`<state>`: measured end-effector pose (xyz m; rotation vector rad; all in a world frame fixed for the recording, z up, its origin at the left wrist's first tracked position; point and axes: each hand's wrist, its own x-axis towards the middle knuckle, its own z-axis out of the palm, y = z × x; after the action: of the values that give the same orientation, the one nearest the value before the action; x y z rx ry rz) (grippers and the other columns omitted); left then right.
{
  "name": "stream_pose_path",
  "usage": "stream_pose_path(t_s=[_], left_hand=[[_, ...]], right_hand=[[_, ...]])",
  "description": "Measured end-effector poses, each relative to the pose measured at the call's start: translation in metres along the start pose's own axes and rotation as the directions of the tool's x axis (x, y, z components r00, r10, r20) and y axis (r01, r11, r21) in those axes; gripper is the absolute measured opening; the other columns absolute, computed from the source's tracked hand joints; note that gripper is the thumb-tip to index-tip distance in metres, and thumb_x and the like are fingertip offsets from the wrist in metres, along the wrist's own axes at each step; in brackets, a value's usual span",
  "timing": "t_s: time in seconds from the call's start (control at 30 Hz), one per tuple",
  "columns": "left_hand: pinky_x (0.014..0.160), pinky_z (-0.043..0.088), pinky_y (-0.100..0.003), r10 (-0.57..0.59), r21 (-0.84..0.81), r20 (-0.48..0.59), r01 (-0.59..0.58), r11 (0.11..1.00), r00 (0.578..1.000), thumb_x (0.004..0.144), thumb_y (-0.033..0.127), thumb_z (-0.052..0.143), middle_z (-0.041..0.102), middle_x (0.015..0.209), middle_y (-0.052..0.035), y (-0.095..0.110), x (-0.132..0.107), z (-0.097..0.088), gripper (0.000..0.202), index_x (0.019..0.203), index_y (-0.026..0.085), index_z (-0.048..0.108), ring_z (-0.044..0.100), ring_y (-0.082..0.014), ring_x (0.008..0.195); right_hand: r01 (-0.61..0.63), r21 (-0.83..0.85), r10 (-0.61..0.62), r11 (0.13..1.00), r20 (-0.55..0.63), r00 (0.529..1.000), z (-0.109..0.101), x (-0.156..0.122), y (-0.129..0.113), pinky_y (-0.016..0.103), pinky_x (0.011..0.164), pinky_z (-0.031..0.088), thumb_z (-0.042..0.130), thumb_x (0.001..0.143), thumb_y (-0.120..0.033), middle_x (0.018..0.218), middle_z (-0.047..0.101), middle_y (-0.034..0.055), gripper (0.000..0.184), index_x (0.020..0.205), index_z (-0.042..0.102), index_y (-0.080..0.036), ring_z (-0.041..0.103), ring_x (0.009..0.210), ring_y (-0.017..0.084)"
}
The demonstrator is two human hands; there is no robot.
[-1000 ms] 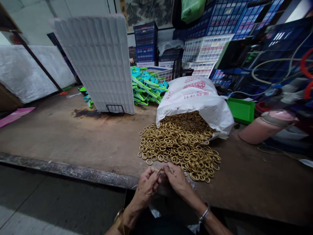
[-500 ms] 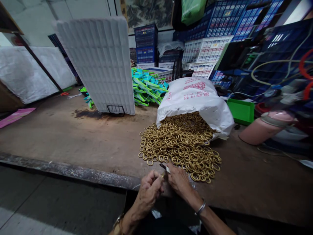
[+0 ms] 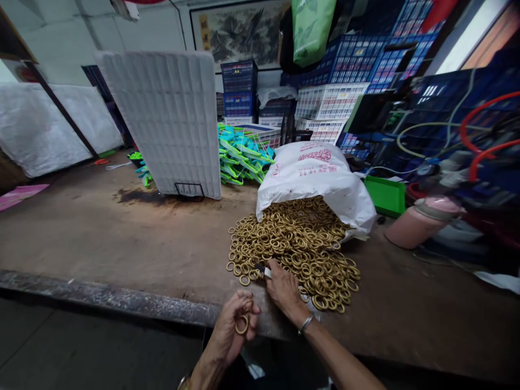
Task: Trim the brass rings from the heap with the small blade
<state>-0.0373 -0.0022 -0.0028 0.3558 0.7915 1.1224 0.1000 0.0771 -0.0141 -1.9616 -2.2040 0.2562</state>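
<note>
My left hand (image 3: pixel 233 327) is just over the table's front edge, its fingers curled, with one brass-coloured ring (image 3: pixel 242 325) held in them. My right hand (image 3: pixel 284 287) reaches to the near side of a heap of similar rings (image 3: pixel 300 238). Between its thumb and fingers it grips a small tool with a dark tip and a white part (image 3: pixel 266 272); its exact kind is hard to make out. The tool's tip is at the rings on the heap's near left edge. Behind, a white sack (image 3: pixel 312 173) lies on its side, its mouth open, with rings spilling out.
A white ribbed panel (image 3: pixel 162 124) stands upright in a wire holder on the table (image 3: pixel 122 244). Green and turquoise pieces (image 3: pixel 244 154) are piled behind it. To the right are a green tray (image 3: pixel 385 196) and a pink bottle (image 3: pixel 422 222). Stacked crates (image 3: pixel 239 84) stand at the back.
My hands have moved apart. The right hand, with the small tool, has gone forward and left to the rings; the left has drawn back, and its ring now shows clearly. The view has tilted up slightly.
</note>
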Motion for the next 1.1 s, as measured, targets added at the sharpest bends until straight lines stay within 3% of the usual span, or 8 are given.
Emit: stream_pose_path(t_s=[0.07, 0.2, 0.33, 0.47, 0.67, 0.9, 1.1], left_hand=[[0.037, 0.029, -0.015, -0.047, -0.057, -0.009, 0.047, 0.997, 0.999, 0.072, 0.025, 0.057, 0.056, 0.065, -0.0003, 0.001, 0.0, -0.002, 0.018, 0.087, 0.016, 0.054, 0.048, -0.0073, 0.047], [0.04, 0.031, -0.016, -0.105, -0.146, -0.038, 0.099, 0.984, 0.994, 0.067, 0.027, 0.062, 0.057, 0.066, -0.0024, 0.0, 0.004, -0.007, 0.016, 0.067, 0.012, 0.055, 0.051, -0.0085, 0.053], [0.041, 0.033, -0.017, -0.092, -0.117, -0.089, 0.081, 0.99, 0.992, 0.067, 0.027, 0.064, 0.058, 0.067, -0.003, -0.004, 0.006, -0.007, 0.019, 0.064, 0.012, 0.054, 0.054, -0.0106, 0.057], [0.039, 0.031, -0.016, -0.089, -0.101, -0.066, 0.082, 0.992, 0.994, 0.067, 0.03, 0.065, 0.055, 0.062, 0.0001, -0.006, 0.007, -0.005, 0.021, 0.066, 0.013, 0.052, 0.051, -0.0086, 0.052], [0.038, 0.024, -0.015, -0.11, -0.085, -0.069, 0.104, 0.991, 0.992, 0.065, 0.03, 0.065, 0.052, 0.058, 0.0027, -0.008, 0.011, -0.004, 0.025, 0.065, 0.016, 0.045, 0.047, -0.0061, 0.046], [0.037, 0.019, -0.015, -0.136, -0.078, -0.119, 0.127, 0.989, 0.984, 0.062, 0.03, 0.067, 0.048, 0.056, 0.0048, -0.007, 0.012, 0.002, 0.028, 0.069, 0.016, 0.044, 0.041, -0.0039, 0.041], [0.038, 0.018, -0.015, -0.126, -0.055, -0.105, 0.12, 0.991, 0.987, 0.062, 0.03, 0.067, 0.046, 0.055, 0.0056, -0.006, 0.011, 0.004, 0.028, 0.072, 0.016, 0.045, 0.04, -0.0034, 0.041]], right_hand=[[-0.003, -0.002, 0.003, 1.0, -0.004, 1.0, 0.001, 0.0, -0.001, 0.024, 0.054, 0.024, 0.044, 0.077, -0.018, 0.076, 0.064, 0.0011, 0.02, 0.095, 0.049, -0.023, 0.059, 0.068, 0.015], [0.007, 0.017, -0.007, 1.0, -0.019, 1.0, 0.001, -0.001, -0.001, 0.023, 0.056, 0.026, 0.043, 0.077, -0.018, 0.079, 0.064, 0.0004, 0.02, 0.093, 0.051, -0.025, 0.058, 0.071, 0.013], [0.049, 0.02, -0.048, 0.999, -0.028, 0.998, -0.001, -0.004, 0.001, 0.023, 0.058, 0.026, 0.042, 0.073, -0.01, 0.084, 0.064, 0.0016, 0.025, 0.091, 0.053, -0.023, 0.057, 0.074, 0.013], [0.045, 0.024, -0.045, 0.999, -0.017, 0.999, -0.002, -0.009, 0.005, 0.024, 0.058, 0.026, 0.041, 0.071, -0.009, 0.082, 0.063, 0.0024, 0.025, 0.089, 0.054, -0.021, 0.057, 0.073, 0.015], [0.198, 0.159, -0.204, 0.967, 0.024, 0.979, -0.006, -0.019, 0.022, 0.022, 0.061, 0.029, 0.04, 0.072, -0.012, 0.08, 0.063, 0.0017, 0.023, 0.087, 0.055, -0.021, 0.057, 0.073, 0.015], [0.031, 0.294, -0.02, 0.955, -0.039, 0.999, -0.006, -0.016, 0.046, 0.021, 0.058, 0.033, 0.035, 0.078, -0.019, 0.068, 0.061, 0.0017, 0.022, 0.086, 0.056, -0.019, 0.055, 0.061, 0.014], [0.137, 0.294, -0.137, 0.946, -0.019, 0.99, -0.01, -0.024, 0.035, 0.023, 0.065, 0.035, 0.039, 0.079, -0.022, 0.079, 0.061, 0.0023, 0.018, 0.086, 0.055, -0.02, 0.055, 0.073, 0.015]])
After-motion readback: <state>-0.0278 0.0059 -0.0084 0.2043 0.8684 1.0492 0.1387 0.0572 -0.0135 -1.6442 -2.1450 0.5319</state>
